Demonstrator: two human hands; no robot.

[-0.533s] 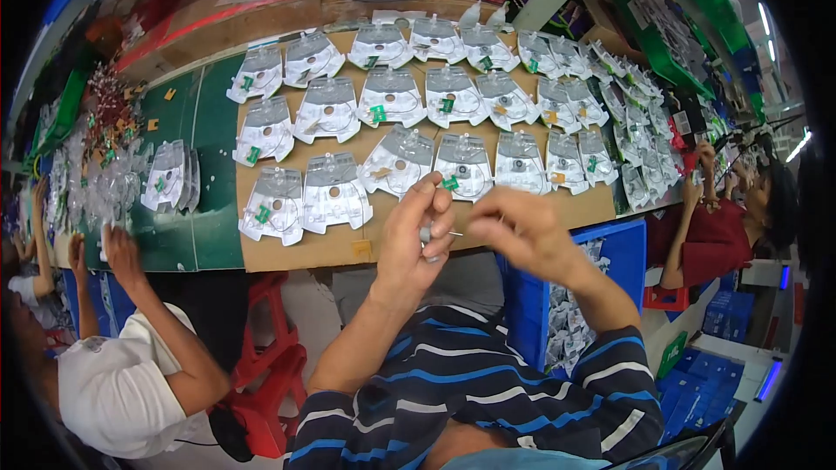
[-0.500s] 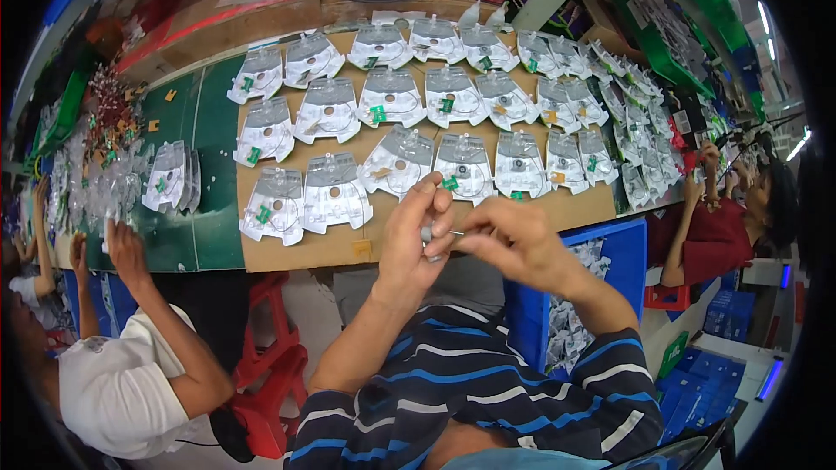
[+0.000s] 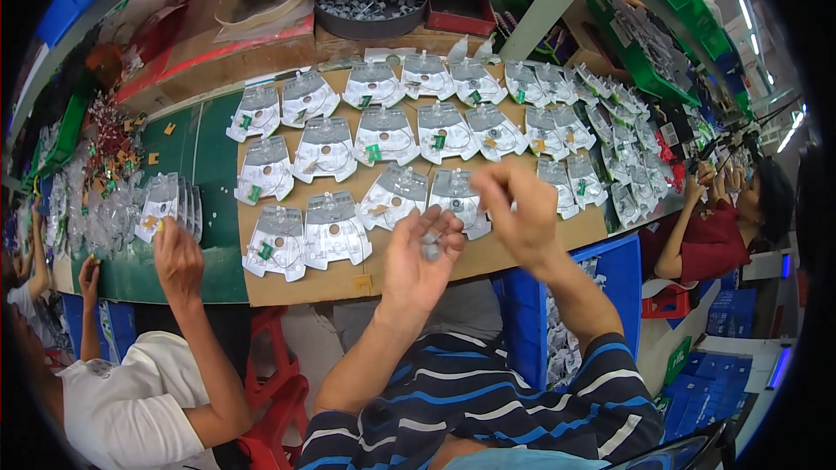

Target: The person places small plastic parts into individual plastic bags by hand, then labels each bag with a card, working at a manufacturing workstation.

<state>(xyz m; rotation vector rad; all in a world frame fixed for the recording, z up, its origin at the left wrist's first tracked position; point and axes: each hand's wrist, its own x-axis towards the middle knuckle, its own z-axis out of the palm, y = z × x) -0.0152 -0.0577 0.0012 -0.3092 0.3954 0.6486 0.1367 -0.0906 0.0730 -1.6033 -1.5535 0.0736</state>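
My left hand (image 3: 421,254) is palm up below the bottom row of plastic housings, its fingers curled around small grey parts (image 3: 430,249). My right hand (image 3: 522,209) is over the bottom row, thumb and fingers bent together. Whatever it may hold is too small and blurred to make out, and it covers the housing beneath it. Just behind my left fingers lies a white and grey fan-shaped housing (image 3: 459,198) with a round hole. Left of it is another such housing (image 3: 394,195) with a small tan board on it.
Rows of similar housings lie on a cardboard sheet (image 3: 383,282), several with green boards. A round dark tray (image 3: 372,2) of small grey parts stands at the back, beside a red tray (image 3: 457,2). A blue bin (image 3: 616,296) is at my right. A co-worker's hand (image 3: 178,257) works at left.
My right hand has moved away from my left hand, up and to the right over the housings. My left fingers have opened somewhat around the grey parts. The view has shifted slightly.
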